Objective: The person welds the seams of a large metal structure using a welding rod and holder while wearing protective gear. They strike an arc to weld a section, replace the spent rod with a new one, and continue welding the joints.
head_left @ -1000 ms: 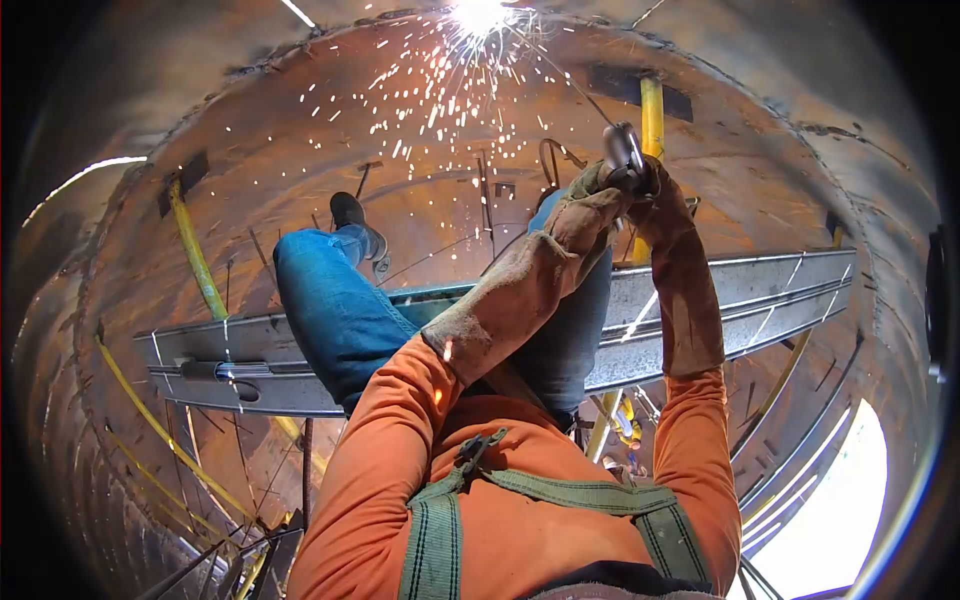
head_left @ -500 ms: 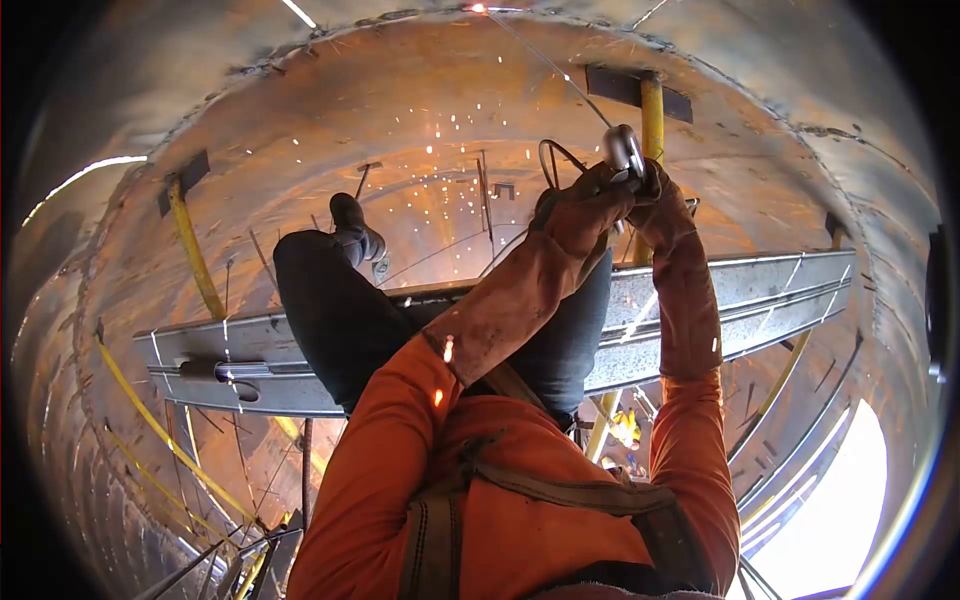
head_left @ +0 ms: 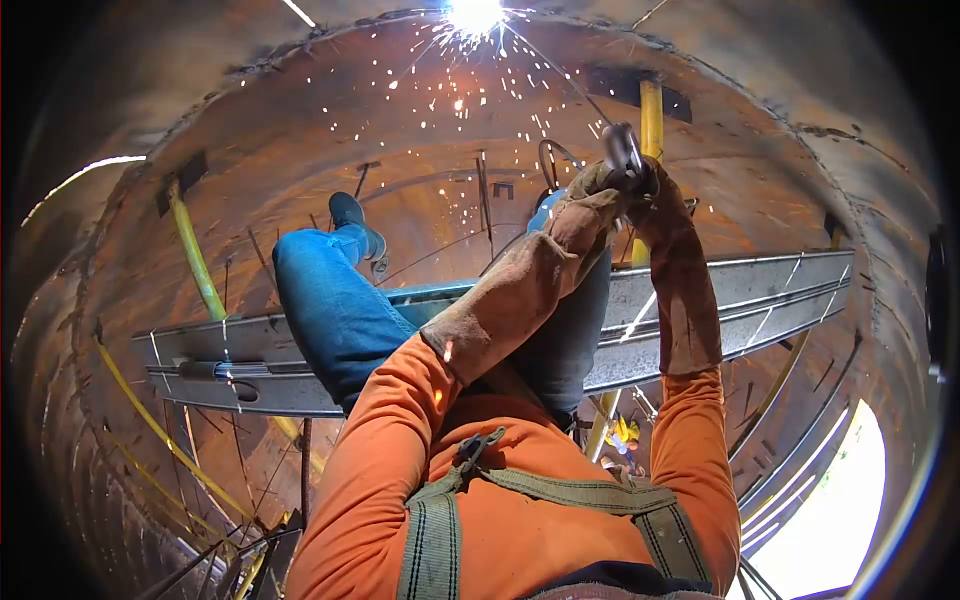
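Note:
In the head view my two gloved hands are together at the upper right of centre. My left hand (head_left: 596, 190) and my right hand (head_left: 650, 195) are wrapped round the handle of a welding electrode holder (head_left: 621, 147). A thin electrode (head_left: 560, 75) runs from the holder up and left to a seam in the curved metal wall. At its tip a white-blue arc (head_left: 474, 14) burns and throws sparks downward. A dark cable (head_left: 553, 146) loops beside my left hand. Long leather gloves cover both forearms, and the fingers are partly hidden.
A grooved metal beam (head_left: 720, 300) crosses under my legs. Yellow pipes (head_left: 652, 115) stand at right and left (head_left: 192, 245). Rusty curved wall (head_left: 420, 110) surrounds me. Below the beam, a person in yellow (head_left: 624, 436) is partly visible. A bright opening (head_left: 835, 500) lies lower right.
The small red glow at the electrode tip has become a bright white arc with many more sparks. Blue-white light falls on my legs and sleeves. My hands have hardly moved.

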Motion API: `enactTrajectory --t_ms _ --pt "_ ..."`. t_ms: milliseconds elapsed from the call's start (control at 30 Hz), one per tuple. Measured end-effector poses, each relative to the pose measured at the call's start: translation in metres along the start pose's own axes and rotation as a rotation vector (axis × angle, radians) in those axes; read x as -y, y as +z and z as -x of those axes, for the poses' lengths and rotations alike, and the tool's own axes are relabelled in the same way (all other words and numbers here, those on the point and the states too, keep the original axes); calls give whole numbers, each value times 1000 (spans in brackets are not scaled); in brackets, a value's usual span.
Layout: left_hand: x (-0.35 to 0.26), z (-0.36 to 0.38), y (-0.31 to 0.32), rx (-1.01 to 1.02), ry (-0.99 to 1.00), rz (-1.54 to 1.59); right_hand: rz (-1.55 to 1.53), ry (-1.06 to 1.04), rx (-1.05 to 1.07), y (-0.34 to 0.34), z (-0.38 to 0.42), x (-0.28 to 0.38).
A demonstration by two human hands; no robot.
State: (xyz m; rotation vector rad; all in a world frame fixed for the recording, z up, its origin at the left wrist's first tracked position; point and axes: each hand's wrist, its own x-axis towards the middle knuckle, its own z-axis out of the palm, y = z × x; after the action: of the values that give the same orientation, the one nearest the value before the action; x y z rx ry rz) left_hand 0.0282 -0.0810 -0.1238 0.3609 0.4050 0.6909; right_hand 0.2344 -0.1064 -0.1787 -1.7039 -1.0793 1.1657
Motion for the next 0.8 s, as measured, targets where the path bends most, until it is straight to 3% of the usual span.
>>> enactTrajectory --t_ms 67,100,167,400,667,733,767,800 --pt "3 -4 -6 38 15 -61 -284 87 97 -4 4 7" --pt "-17 9 19 -85 -35 -49 -284 87 97 -1 6 14" --pt "-17 13 22 -87 -40 -42 -1011 302 130 8 8 29" --pt "-8 1 13 23 -13 -40 -982 295 274 6 5 33" --pt "-4 3 8 2 -56 46 -949 177 168 8 20 37" --pt "-7 6 9 -24 -55 47 -225 -98 139 8 16 37" --pt "-8 8 10 -37 -55 48 -604 148 177 4 18 40" --pt "-10 10 10 -50 -55 49 -604 147 177 5 18 38"
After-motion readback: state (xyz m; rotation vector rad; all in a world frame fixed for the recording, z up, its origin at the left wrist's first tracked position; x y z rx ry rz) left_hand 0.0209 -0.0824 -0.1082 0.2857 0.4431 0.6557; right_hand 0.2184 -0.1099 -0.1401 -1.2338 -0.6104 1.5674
